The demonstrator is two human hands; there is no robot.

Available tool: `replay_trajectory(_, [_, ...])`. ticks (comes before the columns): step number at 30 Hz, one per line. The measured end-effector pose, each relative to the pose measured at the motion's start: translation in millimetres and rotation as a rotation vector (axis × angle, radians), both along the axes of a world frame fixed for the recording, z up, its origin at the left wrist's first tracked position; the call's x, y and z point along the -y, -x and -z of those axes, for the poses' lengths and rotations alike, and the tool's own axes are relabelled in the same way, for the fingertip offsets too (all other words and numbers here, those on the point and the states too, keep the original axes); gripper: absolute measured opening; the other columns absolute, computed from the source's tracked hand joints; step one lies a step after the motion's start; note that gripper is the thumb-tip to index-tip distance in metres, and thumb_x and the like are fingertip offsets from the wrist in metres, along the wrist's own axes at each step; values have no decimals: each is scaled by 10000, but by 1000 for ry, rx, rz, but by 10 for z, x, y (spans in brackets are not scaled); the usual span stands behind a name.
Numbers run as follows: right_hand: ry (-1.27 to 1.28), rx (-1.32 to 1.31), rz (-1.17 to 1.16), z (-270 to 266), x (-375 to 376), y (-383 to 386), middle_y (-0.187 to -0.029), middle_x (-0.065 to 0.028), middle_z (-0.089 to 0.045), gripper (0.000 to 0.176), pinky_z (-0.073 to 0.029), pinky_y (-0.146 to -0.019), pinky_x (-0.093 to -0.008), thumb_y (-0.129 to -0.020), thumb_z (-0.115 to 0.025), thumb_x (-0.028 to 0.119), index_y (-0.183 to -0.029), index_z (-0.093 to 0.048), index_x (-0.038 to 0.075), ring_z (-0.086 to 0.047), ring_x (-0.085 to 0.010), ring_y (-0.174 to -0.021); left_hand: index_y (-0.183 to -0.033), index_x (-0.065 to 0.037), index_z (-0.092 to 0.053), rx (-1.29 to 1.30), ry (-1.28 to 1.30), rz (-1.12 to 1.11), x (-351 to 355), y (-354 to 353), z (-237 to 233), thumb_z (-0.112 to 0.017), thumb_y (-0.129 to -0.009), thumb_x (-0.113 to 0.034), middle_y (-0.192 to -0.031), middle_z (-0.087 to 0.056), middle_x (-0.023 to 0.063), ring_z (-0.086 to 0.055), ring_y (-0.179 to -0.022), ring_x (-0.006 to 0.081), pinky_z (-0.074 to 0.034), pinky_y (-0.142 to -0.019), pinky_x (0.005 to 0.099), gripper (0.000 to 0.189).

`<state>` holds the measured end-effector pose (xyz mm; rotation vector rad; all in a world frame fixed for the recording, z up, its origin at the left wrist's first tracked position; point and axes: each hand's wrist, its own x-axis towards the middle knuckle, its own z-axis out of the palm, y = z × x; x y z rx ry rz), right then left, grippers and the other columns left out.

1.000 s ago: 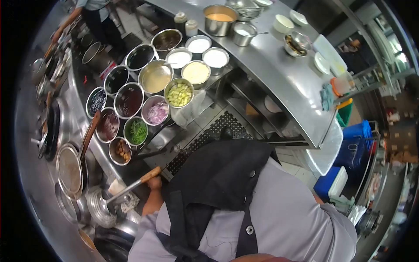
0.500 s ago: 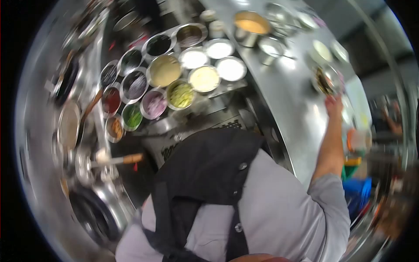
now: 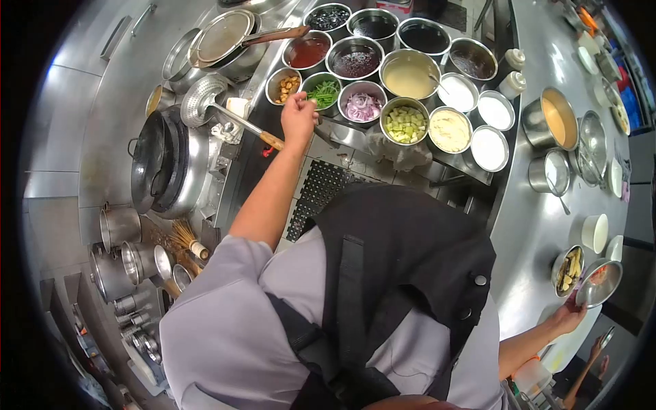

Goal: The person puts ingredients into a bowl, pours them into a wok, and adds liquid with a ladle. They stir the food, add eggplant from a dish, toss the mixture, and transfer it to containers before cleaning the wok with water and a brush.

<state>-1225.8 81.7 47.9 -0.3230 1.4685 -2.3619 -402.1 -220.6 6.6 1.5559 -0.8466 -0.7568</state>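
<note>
At the far left a dark wok sits on the stove, with a perforated ladle resting beside it, its wooden handle pointing right. The left hand hovers just past that handle, fingers bunched together and tips down between the bowl of nuts and the bowl of green beans – whether they pinch anything is too small to tell. Far right, at the near edge of the steel desk, the right hand grips the lower rim of a tilted steel bowl – just beside a bowl of yellow pieces.
</note>
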Motion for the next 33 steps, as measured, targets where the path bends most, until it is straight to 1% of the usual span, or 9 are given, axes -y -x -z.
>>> replay_trajectory(6, [-68, 86, -296, -59, 344, -1201, -1206, -139, -672, 334, -557, -829, -387, -941, -597, 170, -1228, -597, -2, -660, -274, -1053, -1117, 12, -597, -157, 121, -60, 271, -514, -244, -671, -911, -101, -796, -630, 40, -584, -607, 95, -454, -497, 223, 246])
replay_trajectory(8, [-118, 167, -348, 263, 307, -1369, -1309, -174, -604, 547, -533, -956, -453, -904, -625, 121, -1404, -447, -10, -628, -320, -1138, -1083, 7, -620, -218, 142, -80, 269, -727, -220, -666, -916, -107, -797, -644, 40, -594, -616, 96, -468, -530, 218, 208])
replay_trajectory(11, [-193, 290, -494, 573, 208, -1848, -1215, -139, -654, 279, -518, -977, -464, -901, -639, 134, -1154, -603, 23, -640, -296, -1119, -1056, 9, -646, 71, 173, -132, 241, -1046, -146, -670, -914, -128, -794, -657, 39, -615, -638, 118, -490, -580, 246, 199])
replay_trajectory(14, [-239, 323, -476, 499, 317, -2636, -1201, -131, -655, 282, -534, -949, -458, -890, -657, 136, -1141, -600, 21, -649, -307, -1102, -1135, -56, -677, 671, -190, 166, 140, -1352, -7, -681, -827, -76, -755, -654, 13, -622, -689, 135, -506, -666, 317, 309])
replay_trajectory(20, [-353, 282, -538, 507, 502, -3292, -1104, -104, -667, 119, -568, -882, -453, -898, -642, 96, -992, -585, 51, -671, -294, -1035, -1283, -114, -642, 412, -242, 847, 50, -1498, 123, -664, -736, -20, -848, -669, 33, -613, -758, 141, -515, -709, 306, 555])
replay_trajectory(24, [-359, 211, -588, 399, 718, -3664, -1038, -92, -665, 78, -587, -845, -409, -906, -618, 53, -900, -541, 64, -687, -242, -979, -1175, -74, -666, 385, -55, 641, -83, -1330, 373, -704, -801, -90, -987, -656, 78, -628, -790, 190, -517, -765, 325, 377])
replay_trajectory(28, [-317, 195, -661, 244, 963, -4128, -1038, -87, -663, 61, -576, -864, -369, -915, -598, 30, -907, -545, 59, -683, -217, -974, -1026, -35, -661, 264, 123, 277, -71, -1476, 360, -703, -895, -185, -920, -666, 118, -649, -836, 227, -510, -773, 341, 203])
replay_trajectory(30, [-298, 186, -680, 92, 1121, -4441, -1031, -80, -663, 56, -554, -858, -330, -923, -588, 23, -904, -547, 56, -666, -193, -957, -962, -25, -635, 228, 93, 116, -28, -1689, 191, -664, -947, -225, -775, -655, 87, -618, -631, 177, -495, -613, 330, 202])
replay_trajectory(33, [-278, 92, -745, 158, 1291, -4645, -1020, -78, -665, 59, -534, -840, -322, -926, -593, 25, -901, -549, 55, -642, -172, -928, -984, -22, -628, 248, 19, 73, 77, -2018, -35, -598, -982, -261, -724, -635, 83, -581, -542, 150, -478, -559, 327, 241])
